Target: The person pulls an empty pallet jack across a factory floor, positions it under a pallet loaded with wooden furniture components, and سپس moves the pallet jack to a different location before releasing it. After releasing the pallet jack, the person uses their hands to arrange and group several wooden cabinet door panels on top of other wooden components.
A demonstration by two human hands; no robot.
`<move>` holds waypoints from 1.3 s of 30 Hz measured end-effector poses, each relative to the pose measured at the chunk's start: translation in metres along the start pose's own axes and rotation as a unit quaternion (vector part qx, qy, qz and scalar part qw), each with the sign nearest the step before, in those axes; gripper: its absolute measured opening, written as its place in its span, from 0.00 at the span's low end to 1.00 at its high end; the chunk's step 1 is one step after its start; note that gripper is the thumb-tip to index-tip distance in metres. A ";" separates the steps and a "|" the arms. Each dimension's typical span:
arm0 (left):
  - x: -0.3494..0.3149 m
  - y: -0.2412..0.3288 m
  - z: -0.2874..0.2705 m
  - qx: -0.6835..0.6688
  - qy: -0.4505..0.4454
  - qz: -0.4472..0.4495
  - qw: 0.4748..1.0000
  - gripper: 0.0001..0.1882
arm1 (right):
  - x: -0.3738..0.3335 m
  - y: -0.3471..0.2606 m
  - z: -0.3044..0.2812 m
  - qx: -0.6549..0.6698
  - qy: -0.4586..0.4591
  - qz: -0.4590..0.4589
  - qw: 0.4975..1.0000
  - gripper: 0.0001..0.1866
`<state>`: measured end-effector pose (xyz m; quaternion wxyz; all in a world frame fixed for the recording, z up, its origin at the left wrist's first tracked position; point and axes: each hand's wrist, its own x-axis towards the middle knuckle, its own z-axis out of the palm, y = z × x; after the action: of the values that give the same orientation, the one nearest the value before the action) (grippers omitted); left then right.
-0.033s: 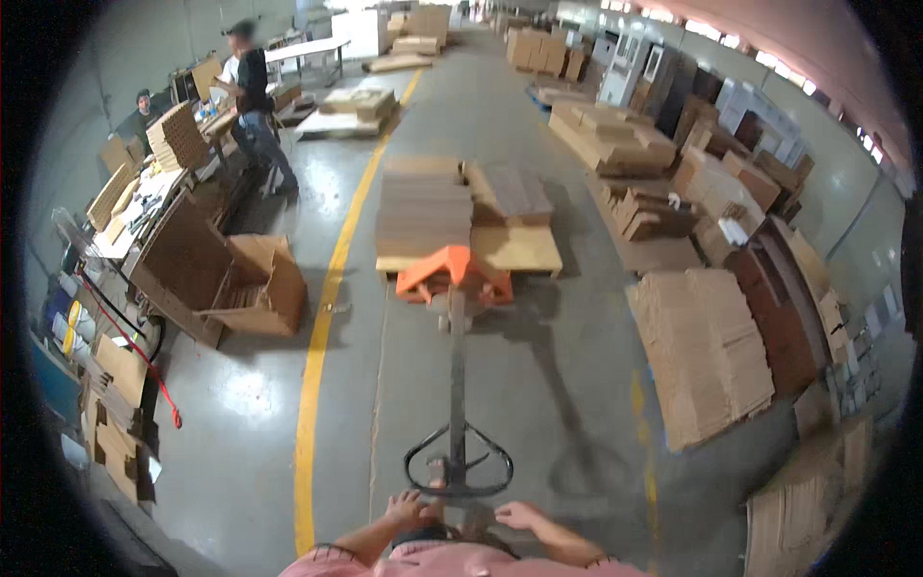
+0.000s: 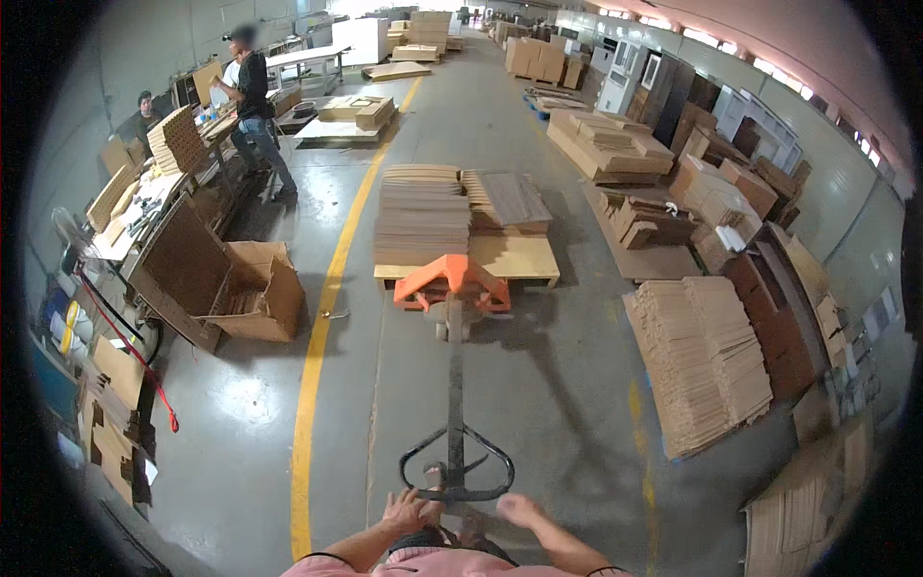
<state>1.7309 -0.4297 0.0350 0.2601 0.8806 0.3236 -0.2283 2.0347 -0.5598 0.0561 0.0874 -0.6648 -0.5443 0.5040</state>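
In front of me stands an orange pallet jack [image 2: 452, 277], its dark loop handle [image 2: 457, 494] tilted toward my body. The jack is under a light wooden pallet [image 2: 514, 258], which carries a stack of flat brown boards [image 2: 420, 216] on the left and a lower stack of panels [image 2: 508, 200] on the right. My left hand [image 2: 406, 510] is at the handle's lower left corner, fingers spread; contact is unclear. Beside the lower right corner is my right hand [image 2: 519, 509], blurred, its fingers hard to make out.
A yellow floor line [image 2: 322, 356] runs along the left, near an open cardboard box [image 2: 274, 298]. A person [image 2: 255, 111] stands at a workbench; another is behind it. Stacked wood strips [image 2: 702, 361] and board piles [image 2: 611, 144] line the right.
Both hands are slightly closer to the handle's lower corners. The jack and its load sit a little lower in the picture.
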 end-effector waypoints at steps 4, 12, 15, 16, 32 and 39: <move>0.023 0.018 -0.076 0.039 0.290 0.066 0.954 0.41 | 0.015 -0.037 -0.116 -0.013 0.417 -0.072 0.906 0.17; 0.072 0.042 -0.242 -0.040 0.519 0.014 0.854 0.36 | 0.069 -0.140 -0.189 -0.120 0.658 -0.156 0.727 0.08; 0.060 0.022 -0.135 -0.042 0.455 -0.004 0.890 0.35 | 0.070 -0.102 -0.091 -0.124 0.622 -0.059 0.771 0.07; 0.042 0.010 -0.085 -0.005 0.392 0.012 0.920 0.37 | 0.047 -0.080 -0.047 -0.169 0.529 -0.049 0.830 0.09; 0.075 0.021 -0.264 -0.121 0.517 0.027 0.847 0.20 | 0.079 -0.180 -0.234 -0.035 0.507 -0.117 0.853 0.15; 0.042 0.009 -0.119 -0.088 0.299 -0.006 0.950 0.19 | 0.073 -0.093 -0.082 -0.150 0.220 0.146 0.953 0.28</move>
<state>1.7935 -0.3449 0.1043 0.2262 0.8802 0.4106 0.0736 2.0309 -0.4287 0.1155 0.0299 -0.8366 -0.4782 0.2655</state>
